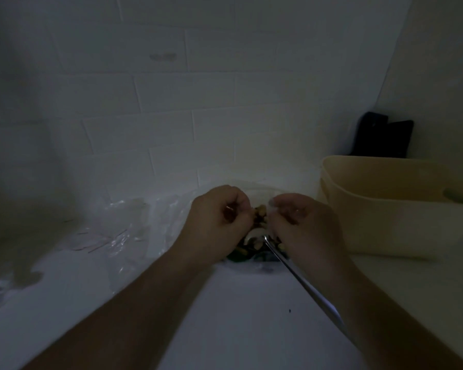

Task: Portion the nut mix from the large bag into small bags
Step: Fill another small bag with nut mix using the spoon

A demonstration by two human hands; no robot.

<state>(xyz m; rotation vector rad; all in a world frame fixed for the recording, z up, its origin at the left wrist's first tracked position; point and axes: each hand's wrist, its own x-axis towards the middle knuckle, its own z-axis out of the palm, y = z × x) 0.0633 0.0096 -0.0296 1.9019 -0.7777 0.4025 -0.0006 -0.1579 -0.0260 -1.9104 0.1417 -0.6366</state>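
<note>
In dim light, a clear plastic bag (257, 188) holding the nut mix (259, 213) stands on the white counter between my hands. My left hand (219, 212) grips the bag's left side with curled fingers. My right hand (300, 217) pinches the bag's right side. A metal spoon (300, 279) lies slanted with its bowl end among the nuts and its handle running down to the right beside my right forearm. Crumpled clear plastic (123, 236), apparently more bags, lies to the left on the counter.
A cream plastic tub (401, 206) stands on the counter close to the right of my right hand. A dark object (382, 134) leans in the corner behind it. A white tiled wall (171, 116) rises right behind the bag.
</note>
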